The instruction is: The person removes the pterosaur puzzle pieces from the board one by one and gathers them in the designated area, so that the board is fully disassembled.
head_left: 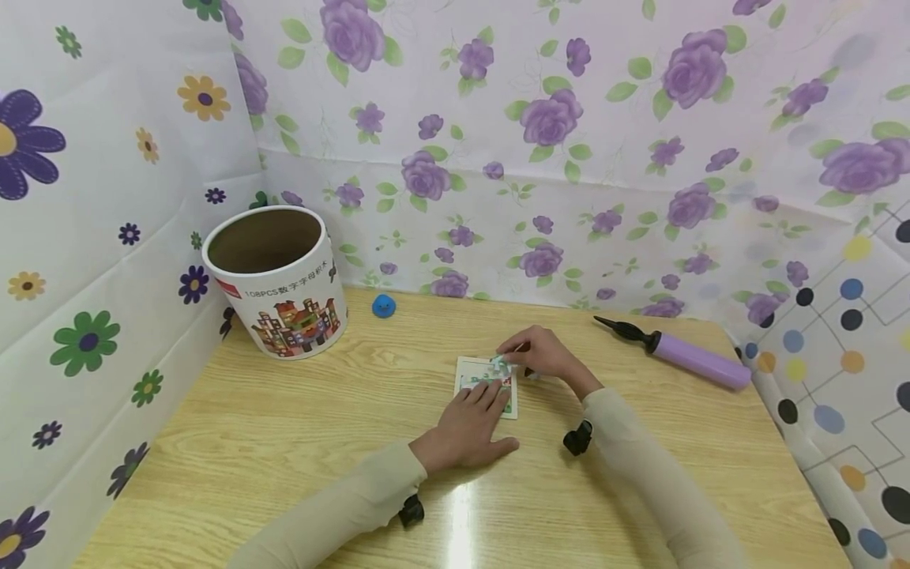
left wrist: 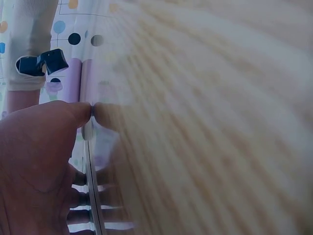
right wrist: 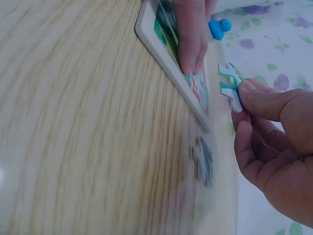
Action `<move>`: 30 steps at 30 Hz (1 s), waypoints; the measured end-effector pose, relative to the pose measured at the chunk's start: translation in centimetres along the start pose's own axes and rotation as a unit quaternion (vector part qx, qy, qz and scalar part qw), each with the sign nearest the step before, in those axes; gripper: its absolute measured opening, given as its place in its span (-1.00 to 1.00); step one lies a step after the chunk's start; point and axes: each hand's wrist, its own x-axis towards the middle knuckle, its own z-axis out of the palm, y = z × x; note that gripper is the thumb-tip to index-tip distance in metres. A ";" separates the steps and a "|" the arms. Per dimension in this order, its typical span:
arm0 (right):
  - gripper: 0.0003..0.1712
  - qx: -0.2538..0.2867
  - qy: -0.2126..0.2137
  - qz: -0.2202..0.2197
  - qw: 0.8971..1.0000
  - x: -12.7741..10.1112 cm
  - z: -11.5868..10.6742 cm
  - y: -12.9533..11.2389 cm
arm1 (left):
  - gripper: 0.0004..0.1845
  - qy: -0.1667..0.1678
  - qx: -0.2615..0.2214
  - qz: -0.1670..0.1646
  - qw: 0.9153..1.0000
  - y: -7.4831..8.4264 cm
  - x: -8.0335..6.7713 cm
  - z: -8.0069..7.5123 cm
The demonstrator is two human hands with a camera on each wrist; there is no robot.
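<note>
Here right hand (head_left: pixel 543 356) pinches a puzzle piece (right wrist: pixel 231 85) just off the puzzle board's (head_left: pixel 468 370) far-right corner; left hand (head_left: pixel 469 423), fingers flat, presses the board's near edge.

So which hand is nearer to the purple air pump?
Right. The right hand, pinching a puzzle piece by the puzzle board, lies nearer the purple air pump; the left hand rests flat on the board, farther away.

The round cardboard tub (head_left: pixel 276 278) on the tabletop (head_left: pixel 284 442) bears one printed line on its white side, "108PCS", followed by Chinese characters reading 数字字母积木. A small red label beside it is illegible.
</note>
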 end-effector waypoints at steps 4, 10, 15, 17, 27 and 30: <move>-0.80 -0.001 0.001 0.006 1.000 -0.8 -0.8 0.7 | -0.09 0.003 -0.003 0.002 1.000 -0.1 0.0 0.1; -0.80 -0.009 0.007 0.008 1.000 -2.2 -1.9 2.0 | -0.08 -0.003 -0.003 -0.001 1.000 -0.2 0.0 0.0; -0.81 -0.013 0.012 0.003 1.000 -3.4 -2.8 3.1 | -0.09 -0.003 -0.004 -0.001 1.000 -0.1 -0.1 -0.2; -0.81 -0.011 0.012 0.002 1.000 -3.9 -3.1 3.5 | -0.10 -0.005 -0.003 -0.001 1.000 -0.1 -0.1 -0.2; -0.81 -0.027 0.019 0.007 0.999 -5.4 -3.9 5.2 | -0.11 -0.011 -0.001 -0.005 1.000 0.0 -0.1 -0.2; -0.81 -0.025 0.017 0.014 0.999 -5.6 -4.0 5.4 | -0.10 -0.011 0.003 -0.002 1.000 0.0 0.0 -0.1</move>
